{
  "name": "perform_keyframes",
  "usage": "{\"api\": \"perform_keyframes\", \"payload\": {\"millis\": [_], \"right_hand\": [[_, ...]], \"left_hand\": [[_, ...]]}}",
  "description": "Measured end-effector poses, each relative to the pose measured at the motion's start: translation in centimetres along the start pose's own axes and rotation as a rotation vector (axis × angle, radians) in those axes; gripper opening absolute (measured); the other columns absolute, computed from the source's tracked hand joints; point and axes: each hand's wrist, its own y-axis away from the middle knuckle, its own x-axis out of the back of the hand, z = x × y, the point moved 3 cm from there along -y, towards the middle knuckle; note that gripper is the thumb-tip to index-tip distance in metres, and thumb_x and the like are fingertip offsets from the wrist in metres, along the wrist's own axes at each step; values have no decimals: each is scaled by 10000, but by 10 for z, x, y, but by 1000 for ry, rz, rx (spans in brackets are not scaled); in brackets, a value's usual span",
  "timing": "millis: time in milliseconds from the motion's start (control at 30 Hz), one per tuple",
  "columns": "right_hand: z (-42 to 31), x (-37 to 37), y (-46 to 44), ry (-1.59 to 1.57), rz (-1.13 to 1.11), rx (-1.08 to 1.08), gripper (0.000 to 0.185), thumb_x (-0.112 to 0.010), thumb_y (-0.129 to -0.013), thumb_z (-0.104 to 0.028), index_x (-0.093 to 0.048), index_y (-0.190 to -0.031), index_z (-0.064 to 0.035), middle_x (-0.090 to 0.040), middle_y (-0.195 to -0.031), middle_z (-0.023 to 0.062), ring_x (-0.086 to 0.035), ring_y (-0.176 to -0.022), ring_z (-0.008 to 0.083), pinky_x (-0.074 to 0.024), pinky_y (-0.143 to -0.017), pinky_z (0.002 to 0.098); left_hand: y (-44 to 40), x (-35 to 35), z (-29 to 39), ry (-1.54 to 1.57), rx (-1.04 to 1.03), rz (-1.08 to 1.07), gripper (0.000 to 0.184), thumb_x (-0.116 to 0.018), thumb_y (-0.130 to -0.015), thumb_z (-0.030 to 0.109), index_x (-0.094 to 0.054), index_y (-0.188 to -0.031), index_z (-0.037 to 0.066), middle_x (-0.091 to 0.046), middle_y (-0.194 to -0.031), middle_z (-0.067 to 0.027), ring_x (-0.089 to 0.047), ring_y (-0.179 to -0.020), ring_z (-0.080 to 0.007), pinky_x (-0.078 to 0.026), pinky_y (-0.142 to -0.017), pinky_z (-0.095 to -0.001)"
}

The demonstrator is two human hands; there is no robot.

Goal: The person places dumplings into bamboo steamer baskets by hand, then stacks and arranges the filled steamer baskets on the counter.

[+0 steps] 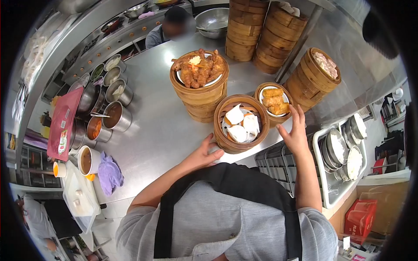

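Note:
At the counter's front edge stands a bamboo steamer basket point(242, 148) holding several white buns point(237, 126). My left hand point(201, 155) is at its lower left side, thumb and fingers apart; whether it touches the basket I cannot tell. Right of that basket is a second one with golden-brown rolls point(275, 101) on a white plate. Beside it I see my right hand point(294, 132), fingers spread, fingertips close to the rim. A taller steamer stack point(200, 99) behind carries a plate of brown chicken feet point(199, 69).
Tall bamboo steamer stacks point(247, 28) line the back, near a metal post point(300, 41). Another steamer stack point(308, 82) stands at right. Metal pots point(118, 116) of sauces, a purple cloth point(109, 173) and a pink lid point(65, 124) lie left. Another person point(157, 35) is across the counter.

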Motion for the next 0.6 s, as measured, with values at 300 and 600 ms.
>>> {"api": "perform_keyframes", "payload": {"millis": [300, 600], "right_hand": [[19, -33, 10, -113, 59, -20, 944, -742, -753, -137, -141, -1480, -93, -186, -1487, 280, -291, -1351, 423, -328, -1089, 434], [56, -49, 13, -302, 78, -38, 910, -772, -735, -90, -213, -1454, -100, -229, -1511, 178, -335, -1355, 328, -391, -1026, 489]], "left_hand": [[-17, -21, 14, 338, 118, -154, 818, -530, -959, 341, 55, -1481, 108, -261, -1447, -204, -418, -1281, -343, -428, -1027, -415], [-16, -23, 7, 407, 156, -33, 876, -511, -959, 373, 159, -1475, 145, -185, -1490, -183, -410, -1279, -374, -391, -1058, -445]]}}
